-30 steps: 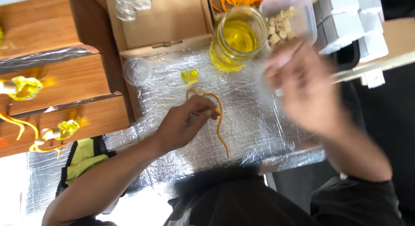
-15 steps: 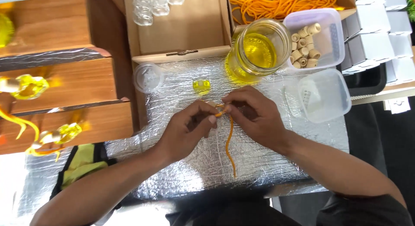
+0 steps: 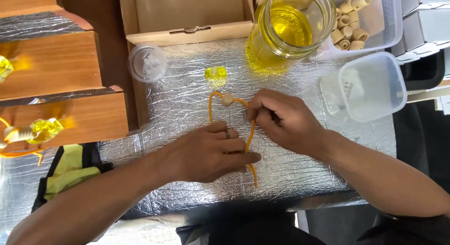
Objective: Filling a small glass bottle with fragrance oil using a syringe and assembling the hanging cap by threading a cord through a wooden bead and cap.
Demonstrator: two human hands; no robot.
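Both of my hands are on one orange cord [image 3: 212, 109], which lies looped on the foil-covered work surface [image 3: 300, 170]. My right hand [image 3: 286, 123] is curled, fingertips pinched on the cord's right strand just below a small pale bead [image 3: 227, 99] threaded at the top of the loop. My left hand [image 3: 211, 151] lies flat over the lower part of the loop, fingers extended and pressing the cord against the foil; a ring sits on one finger. Whether that hand grips the cord or only pins it, I cannot tell. The cord's free end shows below my left fingertips, running toward the near edge of the surface.

Just beyond the loop lies a small yellow translucent block [image 3: 215, 75]. Left of it sits a round clear lid [image 3: 147, 63], partly on the foil. Behind the block stands a large glass jar [image 3: 290, 27] holding yellow liquid. Right of the jar, a clear plastic tub [image 3: 389, 20] holds pale ribbed beads [image 3: 349, 24], and its square lid [image 3: 372, 85] lies on the foil near my right hand, apart from it. An open cardboard box [image 3: 187, 13] stands at the far edge. Stepped wooden shelves [image 3: 51, 62] occupy the left side, carrying yellow pieces with orange cord [image 3: 42, 130]. A yellow-green cloth [image 3: 70, 167] lies at the lower left, beside my left forearm.
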